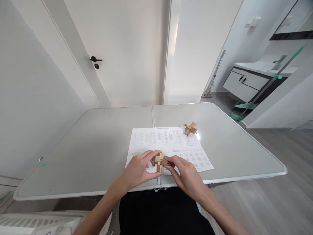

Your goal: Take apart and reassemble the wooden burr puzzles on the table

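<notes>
A small wooden burr puzzle (160,161) made of interlocked light-wood bars is held just above the printed instruction sheet (168,143) near the table's front edge. My left hand (138,170) pinches it from the left with curled fingers. My right hand (187,176) grips it from the right, fingertips on its lower bars. A second, assembled wooden cross puzzle (190,128) lies on the sheet's far right corner, out of both hands' touch.
The grey folding table (93,153) has a centre seam and rounded corners. A white door with a black handle (96,59) stands behind it. At the right are a vanity cabinet (246,85) and a green mop (244,106) on the floor.
</notes>
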Demonstrator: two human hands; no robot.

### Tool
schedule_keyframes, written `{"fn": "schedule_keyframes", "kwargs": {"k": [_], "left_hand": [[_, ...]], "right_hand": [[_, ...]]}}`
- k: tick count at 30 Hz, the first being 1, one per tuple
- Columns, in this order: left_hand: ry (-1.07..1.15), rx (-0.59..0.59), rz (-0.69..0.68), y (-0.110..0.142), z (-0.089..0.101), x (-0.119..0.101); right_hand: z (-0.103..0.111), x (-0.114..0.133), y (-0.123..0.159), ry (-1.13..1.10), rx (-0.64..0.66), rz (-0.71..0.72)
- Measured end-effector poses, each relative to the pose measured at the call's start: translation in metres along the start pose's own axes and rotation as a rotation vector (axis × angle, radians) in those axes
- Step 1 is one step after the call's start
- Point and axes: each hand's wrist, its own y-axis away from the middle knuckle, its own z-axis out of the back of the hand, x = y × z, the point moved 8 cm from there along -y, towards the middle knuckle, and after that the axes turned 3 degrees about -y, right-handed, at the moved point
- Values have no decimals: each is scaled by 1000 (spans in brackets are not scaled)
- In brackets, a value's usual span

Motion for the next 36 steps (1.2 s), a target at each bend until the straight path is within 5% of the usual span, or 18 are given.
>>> {"fn": "schedule_keyframes", "kwargs": {"k": [16, 24, 30, 36], "left_hand": [[6, 0, -15, 1, 4, -6], [172, -25, 72, 4, 16, -2], [294, 36, 38, 5, 7, -12], [247, 69, -29, 10, 7, -17]], "right_hand": [[4, 7, 1, -176, -78, -96], [8, -11, 9, -263, -101, -130], [-5, -7, 4, -277, 17, -130], [-20, -7, 6, -654, 173, -229]]}}
